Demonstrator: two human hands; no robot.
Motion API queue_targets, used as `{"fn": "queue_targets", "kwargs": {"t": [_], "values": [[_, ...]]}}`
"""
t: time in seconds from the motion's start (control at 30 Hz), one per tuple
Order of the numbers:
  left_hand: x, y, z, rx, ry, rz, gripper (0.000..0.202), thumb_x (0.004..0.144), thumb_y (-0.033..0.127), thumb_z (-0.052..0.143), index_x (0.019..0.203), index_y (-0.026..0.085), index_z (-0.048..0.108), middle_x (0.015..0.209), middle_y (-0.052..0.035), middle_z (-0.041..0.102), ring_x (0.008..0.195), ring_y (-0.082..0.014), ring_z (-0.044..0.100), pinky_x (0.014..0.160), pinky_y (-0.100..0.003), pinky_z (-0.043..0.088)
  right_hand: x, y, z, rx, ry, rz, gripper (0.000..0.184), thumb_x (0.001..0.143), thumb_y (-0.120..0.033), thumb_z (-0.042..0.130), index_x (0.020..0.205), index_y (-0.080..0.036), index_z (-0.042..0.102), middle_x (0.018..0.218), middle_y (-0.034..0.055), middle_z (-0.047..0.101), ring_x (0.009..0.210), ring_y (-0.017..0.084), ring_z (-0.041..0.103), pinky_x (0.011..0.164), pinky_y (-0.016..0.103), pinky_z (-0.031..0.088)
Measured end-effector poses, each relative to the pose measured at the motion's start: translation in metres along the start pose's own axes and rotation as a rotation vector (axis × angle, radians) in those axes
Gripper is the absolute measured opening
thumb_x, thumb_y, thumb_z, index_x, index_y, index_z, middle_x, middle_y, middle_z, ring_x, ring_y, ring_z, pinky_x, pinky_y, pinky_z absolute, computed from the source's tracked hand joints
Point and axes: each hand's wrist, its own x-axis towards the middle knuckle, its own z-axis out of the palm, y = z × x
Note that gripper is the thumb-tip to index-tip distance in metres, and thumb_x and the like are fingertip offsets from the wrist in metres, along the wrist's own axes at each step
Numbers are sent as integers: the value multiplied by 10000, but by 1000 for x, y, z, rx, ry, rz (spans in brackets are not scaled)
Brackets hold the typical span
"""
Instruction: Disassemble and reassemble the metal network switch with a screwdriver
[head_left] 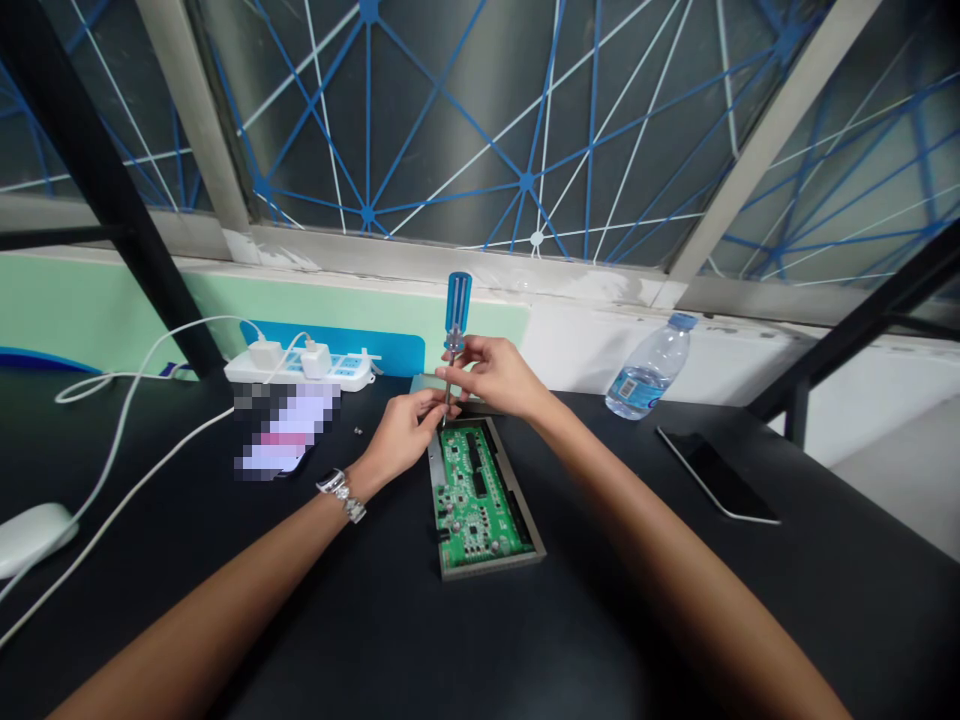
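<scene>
A green circuit board (474, 490) lies in a shallow grey metal case (491, 572) on the dark table. Over the case's far left corner stands a screwdriver (458, 305) with a blue handle, nearly upright, its tip pointing down. My right hand (491, 375) is closed on it, thumb and fingers pinching just below the handle. The fingers of my left hand (405, 430) are pinched together around the lower shaft near the tip; whether they also hold a screw is too small to tell. A silver watch (342, 495) circles my left wrist.
Small metal bits (358, 431) lie left of my left hand. Farther left are a lit phone (289, 430), a white power strip (300, 368) with cables, and a white mouse (34, 538). On the right are a water bottle (651, 368) and a dark phone (716, 475). A wall and window stand behind.
</scene>
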Motion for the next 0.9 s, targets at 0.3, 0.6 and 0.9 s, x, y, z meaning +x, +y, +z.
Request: {"fn": "queue_targets", "kwargs": {"t": [0.3, 0.6, 0.9], "values": [[0, -1, -1, -10, -5, -19, 199, 922, 259, 547, 1004, 119, 661, 996, -130, 745, 968, -233, 713, 916, -373, 538, 1, -15, -11, 188, -10, -7, 310, 753, -408, 736, 871, -174, 572, 941, 72, 678, 604, 138, 664, 448, 244, 483], [0, 3, -3, -38, -22, -24, 190, 921, 262, 552, 986, 117, 656, 989, -129, 749, 965, -221, 715, 916, -363, 540, 2, -9, -17, 279, -86, -3, 316, 771, -373, 721, 991, -170, 619, 970, 79, 688, 683, 153, 672, 496, 254, 508], [1, 0, -6, -46, -79, -14, 199, 940, 277, 533, 1009, 141, 661, 1029, -114, 749, 998, -217, 708, 944, -368, 526, 4, -4, -19, 330, -163, -53, 281, 780, -362, 732, 946, -201, 574, 910, 33, 617, 744, 172, 665, 483, 262, 509]]}}
